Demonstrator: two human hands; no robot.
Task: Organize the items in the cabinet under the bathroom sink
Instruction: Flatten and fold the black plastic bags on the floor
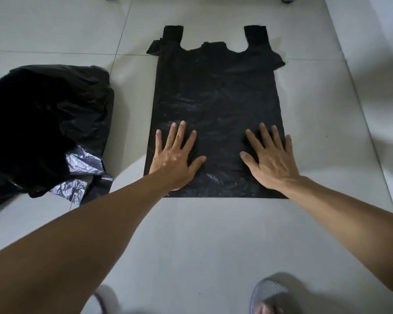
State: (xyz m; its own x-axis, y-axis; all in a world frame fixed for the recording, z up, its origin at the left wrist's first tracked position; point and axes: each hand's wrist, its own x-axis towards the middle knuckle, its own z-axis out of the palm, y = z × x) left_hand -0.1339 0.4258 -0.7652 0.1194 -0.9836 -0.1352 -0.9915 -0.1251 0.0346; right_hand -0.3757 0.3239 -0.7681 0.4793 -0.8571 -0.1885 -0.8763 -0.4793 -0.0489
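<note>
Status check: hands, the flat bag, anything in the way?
Left hand and right hand open, palms flat on black plastic bag. Bag spread flat on tile floor, handles away from person. Crumpled bag pile lies left, clear of it.

The pale tiled floor (213, 234) carries 1 flat black plastic bag (216, 98); a crumpled black bag heap (45, 123) lies well left.
</note>
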